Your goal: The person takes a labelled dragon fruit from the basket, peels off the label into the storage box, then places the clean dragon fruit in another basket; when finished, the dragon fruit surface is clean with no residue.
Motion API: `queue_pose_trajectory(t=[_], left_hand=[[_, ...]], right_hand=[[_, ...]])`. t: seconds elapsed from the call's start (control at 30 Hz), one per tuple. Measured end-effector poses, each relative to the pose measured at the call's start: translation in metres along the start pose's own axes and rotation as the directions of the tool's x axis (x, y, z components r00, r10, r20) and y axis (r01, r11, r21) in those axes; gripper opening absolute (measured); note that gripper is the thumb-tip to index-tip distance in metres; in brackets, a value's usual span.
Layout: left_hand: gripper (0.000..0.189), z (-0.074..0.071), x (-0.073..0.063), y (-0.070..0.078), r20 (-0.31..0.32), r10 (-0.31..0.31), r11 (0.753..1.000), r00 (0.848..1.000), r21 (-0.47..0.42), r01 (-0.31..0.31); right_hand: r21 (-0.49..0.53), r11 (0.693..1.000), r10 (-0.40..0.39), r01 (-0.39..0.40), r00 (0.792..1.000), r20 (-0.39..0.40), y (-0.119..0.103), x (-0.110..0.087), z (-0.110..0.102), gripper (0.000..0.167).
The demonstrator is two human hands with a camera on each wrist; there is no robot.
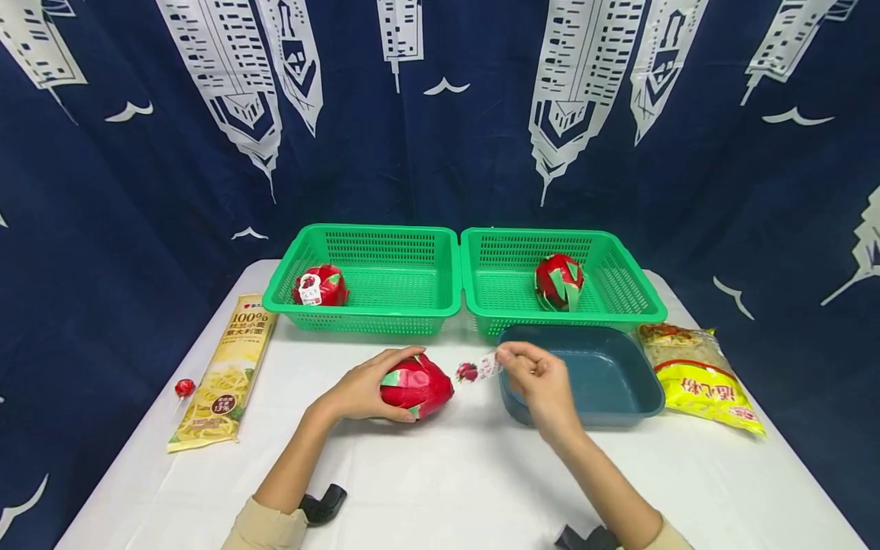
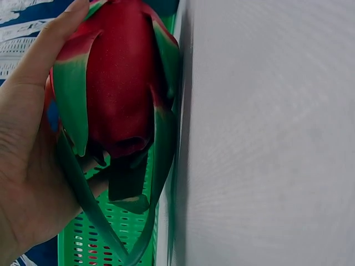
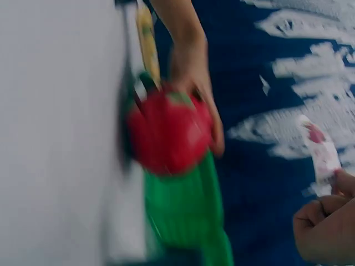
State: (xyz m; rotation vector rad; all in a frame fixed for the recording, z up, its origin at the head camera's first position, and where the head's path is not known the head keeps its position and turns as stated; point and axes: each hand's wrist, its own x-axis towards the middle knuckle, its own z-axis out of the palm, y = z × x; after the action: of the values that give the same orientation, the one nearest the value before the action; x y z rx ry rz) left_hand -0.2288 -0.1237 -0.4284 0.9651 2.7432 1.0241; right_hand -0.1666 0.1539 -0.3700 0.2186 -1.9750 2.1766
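A red dragon fruit (image 1: 416,386) with green scales lies on the white table, and my left hand (image 1: 364,388) grips it from the left side. The left wrist view shows the thumb along the dragon fruit (image 2: 119,83), its long green scales hanging toward the wrist. To the right, my right hand (image 1: 539,382) pinches a small white sticker (image 1: 479,369) printed with a red fruit picture. This hand is raised near the left rim of the blue-grey basin. In the right wrist view the sticker (image 3: 320,149) sticks up from the thumb and curled fingers.
Two green baskets (image 1: 371,321) (image 1: 564,317) stand at the back. The left one holds a dragon fruit (image 1: 330,284) bearing a sticker, the right one another dragon fruit (image 1: 560,281). The blue-grey basin (image 1: 591,418), noodle packet (image 1: 223,374), yellow bag (image 1: 701,378) and red lollipop (image 1: 184,388) sit around.
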Motion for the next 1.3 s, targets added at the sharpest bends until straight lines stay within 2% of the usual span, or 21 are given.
queue_pose_trajectory(t=[0.07, 0.13, 0.23, 0.3, 0.4, 0.5, 0.57, 0.63, 0.8, 0.97, 1.1, 1.3], left_hand=[[0.094, 0.0, -0.001, -0.001, 0.005, -0.006, 1.0, 1.0, -0.006, 0.006], [0.095, 0.0, -0.001, -0.002, 0.004, -0.026, 1.0, 1.0, -0.008, 0.026], [0.095, 0.0, -0.002, -0.004, -0.004, -0.05, 0.999, 0.999, -0.012, 0.05], [0.095, 0.001, -0.002, -0.004, -0.006, -0.058, 0.998, 0.998, -0.015, 0.058], [0.095, 0.001, -0.002, -0.004, -0.006, -0.051, 0.998, 0.999, -0.021, 0.051], [0.095, 0.001, -0.002, -0.003, -0.004, -0.053, 0.998, 0.999, -0.029, 0.053], [0.095, 0.001, -0.002, -0.002, -0.002, -0.058, 0.998, 0.998, -0.035, 0.058], [0.096, 0.001, -0.001, -0.002, 0.0, -0.062, 0.997, 0.998, -0.037, 0.062], [0.096, 0.002, -0.001, -0.002, -0.002, -0.063, 0.997, 0.998, -0.035, 0.063], [0.095, 0.003, -0.001, -0.002, -0.007, -0.064, 0.997, 0.998, -0.036, 0.063], [0.095, 0.003, 0.0, -0.002, -0.006, -0.063, 0.997, 0.998, -0.033, 0.063], [0.095, 0.002, 0.0, -0.002, -0.008, -0.069, 0.997, 0.998, -0.032, 0.069]], right_hand=[[-0.108, 0.994, -0.008, 0.01, 1.0, 0.02, -0.014, 0.011, -0.025, 0.017], [-0.246, 0.969, 0.012, 0.006, 0.997, 0.073, -0.023, 0.021, -0.052, 0.021], [-0.454, 0.891, 0.07, 0.003, 0.987, 0.145, -0.029, 0.036, -0.089, 0.029], [-0.552, 0.834, 0.117, 0.002, 0.977, 0.179, -0.026, 0.045, -0.11, 0.031], [-0.653, 0.758, 0.195, -0.014, 0.959, 0.205, -0.014, 0.056, -0.133, 0.031], [-0.71, 0.703, 0.286, -0.025, 0.925, 0.251, 0.004, 0.065, -0.15, 0.029], [-0.732, 0.68, 0.33, -0.021, 0.901, 0.28, 0.015, 0.069, -0.156, 0.027], [-0.758, 0.652, 0.338, 0.007, 0.892, 0.3, 0.025, 0.073, -0.159, 0.024], [-0.804, 0.589, 0.287, 0.075, 0.911, 0.295, 0.044, 0.079, -0.156, 0.019], [-0.819, 0.56, 0.232, 0.125, 0.925, 0.3, 0.058, 0.084, -0.154, 0.012], [-0.825, 0.543, 0.208, 0.154, 0.928, 0.31, 0.066, 0.086, -0.155, 0.009], [-0.826, 0.531, 0.239, 0.189, 0.902, 0.36, 0.072, 0.087, -0.157, 0.024]])
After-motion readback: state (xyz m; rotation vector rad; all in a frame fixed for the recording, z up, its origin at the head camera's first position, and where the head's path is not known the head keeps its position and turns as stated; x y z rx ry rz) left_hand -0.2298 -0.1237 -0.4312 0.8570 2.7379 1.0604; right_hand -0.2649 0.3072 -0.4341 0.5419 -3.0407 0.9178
